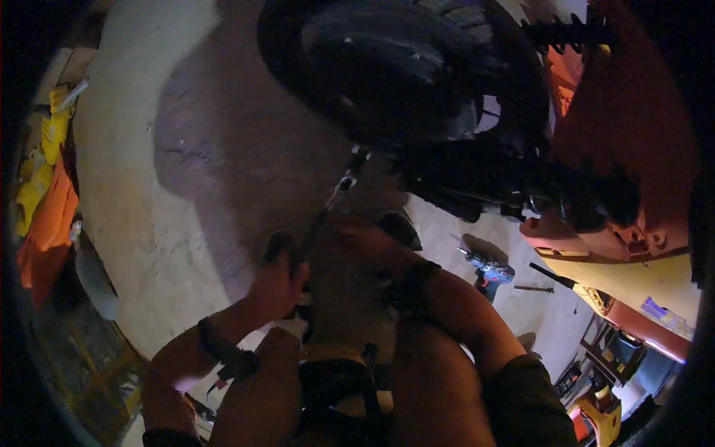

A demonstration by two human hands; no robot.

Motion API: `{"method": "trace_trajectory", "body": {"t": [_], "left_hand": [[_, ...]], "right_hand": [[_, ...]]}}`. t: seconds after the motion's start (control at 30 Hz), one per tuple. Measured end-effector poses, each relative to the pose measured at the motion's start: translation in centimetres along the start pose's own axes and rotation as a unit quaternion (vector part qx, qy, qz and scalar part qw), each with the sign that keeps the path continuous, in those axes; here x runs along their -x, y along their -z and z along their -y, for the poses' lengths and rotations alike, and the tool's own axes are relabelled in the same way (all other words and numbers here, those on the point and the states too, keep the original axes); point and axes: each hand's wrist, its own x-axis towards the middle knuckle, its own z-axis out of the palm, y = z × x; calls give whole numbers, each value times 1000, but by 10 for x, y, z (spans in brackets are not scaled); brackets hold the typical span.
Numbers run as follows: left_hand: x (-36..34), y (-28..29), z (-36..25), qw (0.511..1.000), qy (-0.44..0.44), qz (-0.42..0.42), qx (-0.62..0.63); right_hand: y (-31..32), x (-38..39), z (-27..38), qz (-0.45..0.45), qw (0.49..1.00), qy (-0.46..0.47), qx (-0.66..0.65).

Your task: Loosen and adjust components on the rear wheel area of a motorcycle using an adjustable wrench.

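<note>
A socket wrench (pixel 345 184) slants between my hands and the big dark wheel (pixel 387 67), its bright head and socket close to dark parts under the wheel. Whether the socket sits on a fastener I cannot tell. My left hand (pixel 277 287) is closed round the lower end of the dark handle. Higher up, my right hand (pixel 365 242) lies across the handle with its fingers curled in; deep shadow hides part of them. Dark bands circle both wrists.
A cordless drill (pixel 491 270) lies on the floor (pixel 179 246) to the right, beside a thin rod (pixel 534 289). Orange bodywork (pixel 640 242) and a coil spring (pixel 570 33) stand at right. Yellow and orange cloths (pixel 48 208) lie far left. My knees are close below my hands.
</note>
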Motion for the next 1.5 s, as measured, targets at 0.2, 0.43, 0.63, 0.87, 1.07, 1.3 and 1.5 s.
{"method": "trace_trajectory", "body": {"t": [0.2, 0.43, 0.63, 0.87, 1.07, 1.3, 1.5], "left_hand": [[-8, 0, -17, 998, -11, 51, -41], [-6, 25, -56, 960, -115, 187, -174], [10, 31, -78, 992, -22, 115, -55], [-17, 39, -58, 977, 12, 199, -77], [-16, 13, -53, 995, 6, 103, -13], [-22, 19, -52, 988, -15, 148, 47], [-13, 2, -46, 990, -59, 95, 80]], "right_hand": [[-1, 15, -10, 34, 998, -40, -19], [24, -2, 23, 131, 975, -177, -18], [18, -23, 49, 175, 956, 22, 233], [31, 3, 25, 220, 958, -181, 34], [65, -36, 82, 3, 700, -242, -672], [65, -19, 66, 16, 793, -302, -529], [65, -30, 76, 66, 787, -229, -570]]}}
